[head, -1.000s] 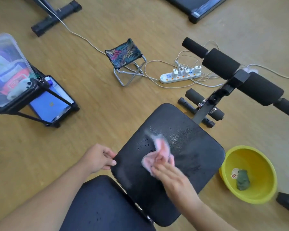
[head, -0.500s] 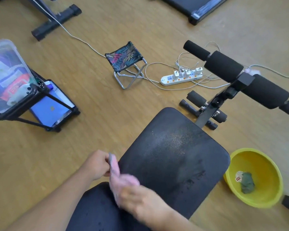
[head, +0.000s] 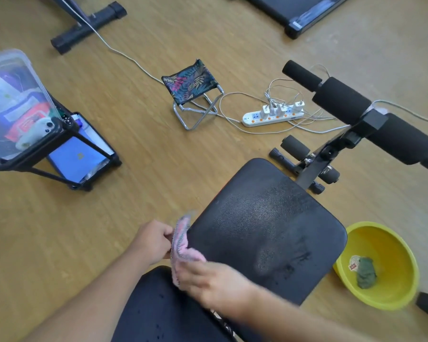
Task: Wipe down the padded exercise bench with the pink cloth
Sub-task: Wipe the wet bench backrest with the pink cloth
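Observation:
The black padded bench [head: 265, 225] fills the lower middle, with a second pad [head: 163, 314] nearer me. Its surface looks damp with streaks near the right. The pink cloth [head: 182, 243] hangs at the bench pad's left edge, held between both hands. My left hand [head: 153, 239] pinches the cloth's upper left part. My right hand [head: 208, 280] grips its lower part, over the gap between the two pads. The cloth is blurred from motion.
A yellow basin [head: 378, 265] with a green rag stands on the floor right of the bench. Foam leg rollers [head: 351, 107] rise at the far right. A power strip [head: 272, 117] with cables, a small folding stool [head: 190, 82] and a rack with a plastic box [head: 13, 99] lie beyond.
My right hand swept the cloth from the middle of the pad to its left edge. My left hand, empty before, now holds the cloth too.

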`<state>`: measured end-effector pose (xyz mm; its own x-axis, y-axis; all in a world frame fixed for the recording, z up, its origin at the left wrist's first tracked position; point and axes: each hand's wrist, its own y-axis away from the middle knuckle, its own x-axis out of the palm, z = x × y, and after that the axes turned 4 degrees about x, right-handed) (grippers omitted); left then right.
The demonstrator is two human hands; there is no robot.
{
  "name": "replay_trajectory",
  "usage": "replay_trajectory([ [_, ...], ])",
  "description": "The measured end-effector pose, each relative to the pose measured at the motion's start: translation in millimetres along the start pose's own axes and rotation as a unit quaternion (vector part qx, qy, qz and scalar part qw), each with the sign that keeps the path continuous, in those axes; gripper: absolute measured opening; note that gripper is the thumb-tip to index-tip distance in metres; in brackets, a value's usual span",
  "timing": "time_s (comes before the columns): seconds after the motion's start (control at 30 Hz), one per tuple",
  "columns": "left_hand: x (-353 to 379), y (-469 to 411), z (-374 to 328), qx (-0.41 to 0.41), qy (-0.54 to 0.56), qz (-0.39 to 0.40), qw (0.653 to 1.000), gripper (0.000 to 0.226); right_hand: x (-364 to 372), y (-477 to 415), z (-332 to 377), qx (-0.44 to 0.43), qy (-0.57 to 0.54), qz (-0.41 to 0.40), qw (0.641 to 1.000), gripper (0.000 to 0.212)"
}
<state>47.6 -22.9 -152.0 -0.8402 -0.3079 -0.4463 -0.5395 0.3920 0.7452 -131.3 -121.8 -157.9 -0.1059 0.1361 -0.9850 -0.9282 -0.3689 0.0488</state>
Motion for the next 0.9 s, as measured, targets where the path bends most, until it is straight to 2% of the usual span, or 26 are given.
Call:
replay_trajectory([
  [0.03,0.2,1.1,-0.7,-0.004,0.007,0.001,1.000,0.033,-8.8,3.2,-28.0,0.010,-0.060,-0.068,0.996,0.029],
  [0.07,0.0,1.3,-0.9,-0.009,0.022,0.007,1.000,0.034,-21.6,9.5,-61.7,0.090,-0.141,-0.084,0.982,0.032],
  [0.1,0.3,1.0,-1.3,-0.016,0.034,0.010,0.999,0.028,-32.0,15.2,-95.6,0.189,-0.176,-0.126,0.958,0.030],
  [0.17,0.2,1.8,-4.0,-0.027,0.048,0.010,0.998,0.022,-42.5,12.2,-143.8,0.414,-0.146,-0.179,0.880,0.028],
  [0.2,1.2,1.2,-3.6,-0.025,0.048,0.010,0.998,0.022,-41.4,3.4,-144.9,0.487,-0.133,-0.208,0.838,0.027],
  [0.23,1.9,1.4,-4.1,-0.024,0.046,0.009,0.999,0.021,-36.9,-11.3,-129.6,0.503,-0.116,-0.198,0.833,0.026],
  [0.27,1.6,2.0,-4.8,-0.023,0.044,0.008,0.999,0.019,-26.7,-26.0,-101.2,0.476,-0.153,-0.164,0.851,0.027],
  [0.33,1.1,2.2,-3.6,-0.016,0.031,0.004,0.999,0.013,-4.0,-36.9,-29.0,0.329,-0.223,-0.121,0.910,0.035],
  [0.4,1.6,0.7,0.5,-0.007,0.015,-0.008,1.000,0.014,4.7,-17.0,6.9,0.172,-0.191,-0.079,0.963,0.034],
  [0.43,2.8,0.5,2.5,-0.003,0.015,-0.010,1.000,0.016,0.9,2.2,-2.5,0.122,-0.190,-0.064,0.972,0.029],
  [0.5,5.0,0.7,2.6,-0.007,0.034,-0.005,0.999,0.026,-13.5,41.9,-63.6,0.107,-0.153,-0.075,0.980,0.017],
  [0.53,4.8,1.6,0.4,-0.014,0.046,-0.002,0.999,0.025,-26.0,60.5,-96.2,0.158,-0.138,-0.101,0.973,0.014],
  [0.57,3.8,2.2,-1.1,-0.021,0.048,0.000,0.999,0.019,-33.1,77.9,-126.3,0.261,-0.129,-0.141,0.946,0.018],
  [0.6,2.4,1.7,-1.4,-0.024,0.044,0.001,0.999,0.016,-40.7,97.5,-148.6,0.395,-0.121,-0.180,0.893,0.025],
  [0.63,1.6,1.0,-1.6,-0.025,0.038,0.002,0.999,0.017,-44.2,121.5,-157.0,0.537,-0.126,-0.213,0.806,0.029],
  [0.67,1.7,0.4,-1.8,-0.024,0.031,0.003,0.999,0.019,-43.4,143.7,-147.6,0.622,-0.134,-0.239,0.733,0.030],
  [0.7,2.4,0.7,-1.6,-0.023,0.027,0.004,0.999,0.020,-36.3,153.1,-126.5,0.640,-0.155,-0.255,0.708,0.028],
  [0.73,2.2,1.0,-1.8,-0.021,0.028,0.003,0.999,0.019,-28.4,162.9,-93.8,0.606,-0.184,-0.268,0.726,0.026],
  [0.77,1.3,0.1,-2.0,-0.021,0.029,0.000,0.999,0.018,-19.1,155.9,-54.4,0.547,-0.194,-0.271,0.768,0.023],
  [0.8,0.9,0.2,-2.2,-0.026,0.026,-0.003,0.999,0.017,-23.1,131.3,-16.3,0.469,-0.235,-0.231,0.819,0.020],
  [0.83,0.9,0.4,-2.6,-0.031,0.023,-0.004,0.999,0.017,-24.1,117.9,14.4,0.424,-0.270,-0.217,0.837,0.039],
  [0.87,1.1,-0.5,-2.2,-0.031,0.024,-0.004,0.999,0.017,-25.1,115.3,31.4,0.457,-0.285,-0.266,0.800,0.070],
  [0.9,1.1,-0.9,-1.8,-0.032,0.030,-0.005,0.999,0.017,-18.3,108.8,47.4,0.396,-0.306,-0.291,0.815,0.089],
])
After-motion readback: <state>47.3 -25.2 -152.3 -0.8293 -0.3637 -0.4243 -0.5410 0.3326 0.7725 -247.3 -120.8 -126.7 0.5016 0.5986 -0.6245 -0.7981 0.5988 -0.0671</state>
